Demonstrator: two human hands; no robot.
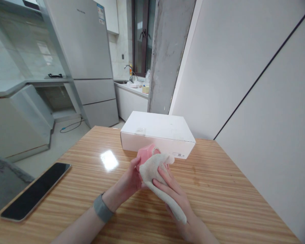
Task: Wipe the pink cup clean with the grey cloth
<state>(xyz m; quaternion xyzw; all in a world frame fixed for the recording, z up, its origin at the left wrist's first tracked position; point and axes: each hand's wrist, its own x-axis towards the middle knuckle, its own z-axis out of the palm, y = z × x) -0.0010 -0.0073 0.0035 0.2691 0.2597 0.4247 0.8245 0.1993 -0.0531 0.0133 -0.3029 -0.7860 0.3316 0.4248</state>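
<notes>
A pink object [145, 154], which looks like a small hollow container with a rounded opening, is in my left hand [132, 176]. My left thumb rests against its side and the other fingers are partly hidden beneath it. My right hand [171, 186] presses a pale grey cloth [155, 169] over the right side of the pink object. The cloth drapes down along my right hand towards the wrist. Much of the pink object is covered by the cloth, so its full shape is hidden. Both hands are above the wooden table [96, 200].
A closed white cardboard box [155, 127] lies just beyond my hands. On the left of the table is a dark-screened phone [37, 191]. A fridge [87, 51], a sink tap [129, 72] and a counter stand behind; a white wall panel [244, 67] rises at the right.
</notes>
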